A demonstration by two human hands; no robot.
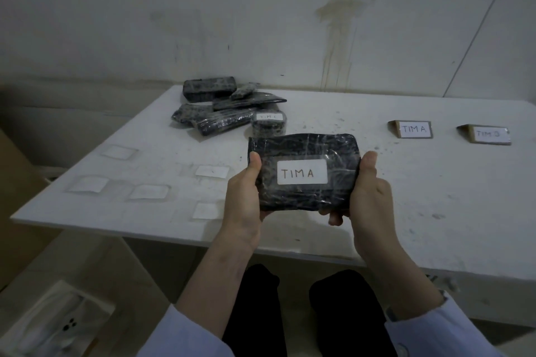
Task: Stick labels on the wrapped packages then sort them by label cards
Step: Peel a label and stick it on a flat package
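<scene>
From the head camera, the likeliest slip is a sorting one. The wrapped package (301,145) carries a label (302,172) reading TIM A, and the matching TIM A card (414,129) stands on the table (435,197) off to the right. Close beside it is a second card (490,134) whose last letter is too blurred to read, so a hurried reach could land the package in front of the wrong one. The cards look light and are only propped up, so a package set down carelessly could knock one flat. The glossy wrap may also be slick, and a loosened hold could drop the package onto the table edge or the lap below. As for the grip, the package is held up in the air over the near part of the table, clear of the pile of packages (223,107) at the back left (one round package (269,122) there wears a label too). The left hand (246,200) clasps its left end, thumb on the front face and fingers behind. The right hand (368,191) clasps the right end likewise, fingertips curling out beneath. Both are closed firmly on it.
</scene>
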